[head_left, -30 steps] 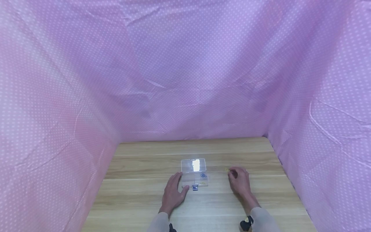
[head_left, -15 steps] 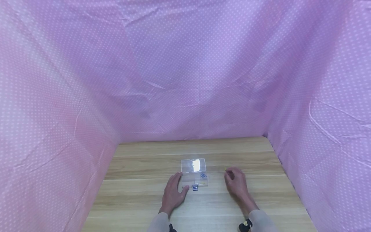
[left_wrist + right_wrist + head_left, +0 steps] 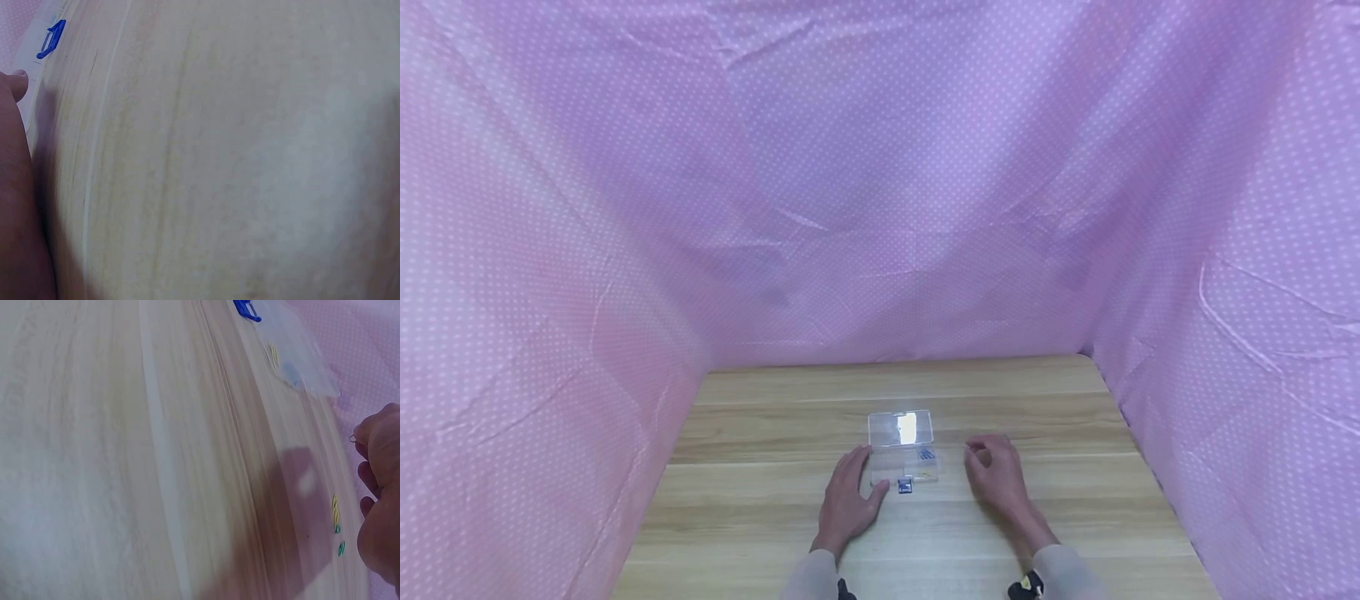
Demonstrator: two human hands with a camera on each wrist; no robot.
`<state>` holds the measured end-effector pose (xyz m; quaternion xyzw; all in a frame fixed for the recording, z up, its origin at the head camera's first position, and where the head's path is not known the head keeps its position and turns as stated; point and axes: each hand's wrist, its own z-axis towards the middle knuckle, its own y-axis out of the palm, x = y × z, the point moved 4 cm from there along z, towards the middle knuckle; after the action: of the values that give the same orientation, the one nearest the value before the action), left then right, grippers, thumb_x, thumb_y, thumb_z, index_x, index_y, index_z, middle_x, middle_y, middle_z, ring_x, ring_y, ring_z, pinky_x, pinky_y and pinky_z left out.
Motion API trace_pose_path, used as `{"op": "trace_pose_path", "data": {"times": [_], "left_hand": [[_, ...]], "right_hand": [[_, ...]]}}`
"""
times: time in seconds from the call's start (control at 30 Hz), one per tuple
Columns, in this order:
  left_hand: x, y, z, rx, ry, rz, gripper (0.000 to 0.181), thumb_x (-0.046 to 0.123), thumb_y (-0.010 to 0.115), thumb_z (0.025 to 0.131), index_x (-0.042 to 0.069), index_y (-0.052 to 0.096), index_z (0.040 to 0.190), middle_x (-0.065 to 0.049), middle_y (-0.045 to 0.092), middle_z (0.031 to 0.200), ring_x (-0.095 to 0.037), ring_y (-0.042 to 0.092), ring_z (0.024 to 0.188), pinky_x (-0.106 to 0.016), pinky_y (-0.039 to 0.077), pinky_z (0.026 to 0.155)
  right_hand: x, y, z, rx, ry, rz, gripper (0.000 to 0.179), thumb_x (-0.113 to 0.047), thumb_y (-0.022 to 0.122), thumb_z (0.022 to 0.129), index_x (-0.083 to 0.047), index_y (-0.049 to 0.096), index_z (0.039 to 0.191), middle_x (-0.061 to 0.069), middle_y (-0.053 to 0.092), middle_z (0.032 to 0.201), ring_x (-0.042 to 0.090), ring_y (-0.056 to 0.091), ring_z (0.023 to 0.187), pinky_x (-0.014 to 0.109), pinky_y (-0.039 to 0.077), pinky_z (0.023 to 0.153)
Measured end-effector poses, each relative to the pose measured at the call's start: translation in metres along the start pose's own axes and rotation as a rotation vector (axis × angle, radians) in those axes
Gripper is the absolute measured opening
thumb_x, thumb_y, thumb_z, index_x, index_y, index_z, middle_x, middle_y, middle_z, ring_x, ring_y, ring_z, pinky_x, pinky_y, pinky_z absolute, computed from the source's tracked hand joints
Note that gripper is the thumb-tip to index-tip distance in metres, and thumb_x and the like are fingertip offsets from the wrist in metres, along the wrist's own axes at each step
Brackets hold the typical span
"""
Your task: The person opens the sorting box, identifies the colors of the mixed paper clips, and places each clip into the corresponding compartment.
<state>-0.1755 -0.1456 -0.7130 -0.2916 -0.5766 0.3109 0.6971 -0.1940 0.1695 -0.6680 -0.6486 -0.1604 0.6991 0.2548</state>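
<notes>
My right hand (image 3: 996, 475) is raised over the table to the right of a clear plastic box (image 3: 887, 465). In the right wrist view, a small thin loop, the end of a paper clip (image 3: 353, 439), shows at its pinching fingertips (image 3: 365, 428). My left hand (image 3: 848, 498) rests at the box's left side, its fingers at the far left corner and its thumb (image 3: 19, 84) at the front edge. The box's lid (image 3: 887, 429) lies folded back. Blue paper clips (image 3: 927, 454) and yellow paper clips (image 3: 925, 474) lie in its right-hand compartments.
A blue latch (image 3: 905, 485) sticks out from the box's front. Below the right hand, a yellow clip (image 3: 335, 511) and green clips (image 3: 341, 548) lie on the wooden table (image 3: 760, 500). Pink dotted cloth (image 3: 895, 250) hangs behind the table and along both sides.
My right hand has moved left toward the box with its fingertips together. The yellow clip seen at those fingertips earlier is now hidden in the head view. My left hand and the box stay put.
</notes>
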Motion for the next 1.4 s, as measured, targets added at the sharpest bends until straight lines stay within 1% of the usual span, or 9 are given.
{"op": "trace_pose_path", "data": {"times": [0.1,0.17,0.43,0.6,0.83,0.93,1.07,1.2,1.4], "left_hand": [[-0.002,0.001,0.000,-0.002,-0.002,0.008,0.075,0.054,0.079,0.100,0.019,0.059,0.163,-0.011,0.061,0.169,-0.043,0.055,0.158,-0.066,0.049,0.132],[-0.002,0.001,0.000,-0.005,-0.003,0.015,0.075,0.054,0.079,0.100,0.019,0.058,0.164,-0.011,0.060,0.170,-0.043,0.055,0.159,-0.065,0.048,0.132],[-0.002,0.001,0.000,-0.008,-0.007,0.008,0.074,0.054,0.078,0.101,0.019,0.058,0.163,-0.011,0.060,0.170,-0.043,0.055,0.159,-0.065,0.047,0.133],[-0.002,0.001,0.000,-0.035,-0.032,-0.007,0.075,0.055,0.076,0.101,0.021,0.056,0.165,-0.010,0.058,0.172,-0.041,0.052,0.162,-0.063,0.043,0.137],[-0.003,0.002,0.001,-0.035,-0.035,-0.009,0.075,0.054,0.077,0.101,0.022,0.056,0.166,-0.009,0.058,0.173,-0.041,0.051,0.163,-0.062,0.043,0.137],[-0.003,0.002,0.001,-0.026,-0.030,-0.007,0.075,0.053,0.078,0.101,0.021,0.057,0.165,-0.009,0.059,0.172,-0.040,0.053,0.162,-0.062,0.044,0.136],[-0.002,0.002,0.001,-0.014,-0.012,0.001,0.075,0.053,0.079,0.100,0.020,0.058,0.164,-0.010,0.060,0.170,-0.040,0.054,0.160,-0.062,0.046,0.135],[-0.002,0.002,0.001,-0.004,0.004,0.012,0.074,0.052,0.079,0.100,0.019,0.058,0.164,-0.010,0.062,0.168,-0.041,0.056,0.159,-0.062,0.047,0.134],[-0.001,0.001,0.000,0.017,0.018,0.016,0.074,0.051,0.081,0.099,0.018,0.060,0.162,-0.011,0.064,0.166,-0.042,0.058,0.156,-0.063,0.050,0.131]], "right_hand": [[-0.005,0.004,-0.001,-0.007,-0.012,-0.009,0.020,-0.010,0.080,0.101,-0.008,0.080,0.121,0.007,0.077,0.117,0.028,0.069,0.117,0.055,0.063,0.111],[-0.009,0.007,-0.002,-0.013,-0.032,-0.023,0.019,-0.009,0.079,0.101,-0.008,0.080,0.120,0.006,0.078,0.116,0.028,0.070,0.117,0.057,0.063,0.110],[-0.019,0.018,-0.003,-0.054,-0.057,-0.010,0.018,-0.009,0.080,0.100,-0.008,0.080,0.119,0.004,0.080,0.115,0.030,0.071,0.121,0.061,0.059,0.118],[-0.027,0.023,-0.005,-0.054,-0.131,-0.011,0.018,-0.004,0.082,0.097,-0.007,0.081,0.115,0.002,0.081,0.110,0.028,0.073,0.116,0.060,0.058,0.117],[-0.036,0.034,-0.010,-0.040,-0.251,-0.032,0.017,-0.001,0.083,0.094,-0.005,0.081,0.110,0.000,0.081,0.104,0.024,0.072,0.108,0.052,0.061,0.105],[-0.038,0.038,-0.010,-0.040,-0.282,-0.049,0.018,-0.001,0.085,0.093,-0.005,0.081,0.110,-0.001,0.081,0.103,0.021,0.072,0.106,0.047,0.063,0.103],[-0.039,0.044,-0.011,-0.049,-0.295,-0.062,0.017,-0.001,0.086,0.093,-0.007,0.081,0.109,-0.002,0.080,0.103,0.019,0.071,0.104,0.042,0.064,0.100],[-0.040,0.047,-0.012,-0.052,-0.319,-0.077,0.016,-0.002,0.086,0.093,-0.007,0.081,0.107,0.000,0.080,0.102,0.021,0.071,0.102,0.043,0.063,0.098],[-0.039,0.052,-0.011,-0.085,-0.283,-0.101,0.014,-0.005,0.085,0.095,-0.008,0.081,0.108,-0.001,0.080,0.104,0.020,0.071,0.106,0.050,0.061,0.108]]}}
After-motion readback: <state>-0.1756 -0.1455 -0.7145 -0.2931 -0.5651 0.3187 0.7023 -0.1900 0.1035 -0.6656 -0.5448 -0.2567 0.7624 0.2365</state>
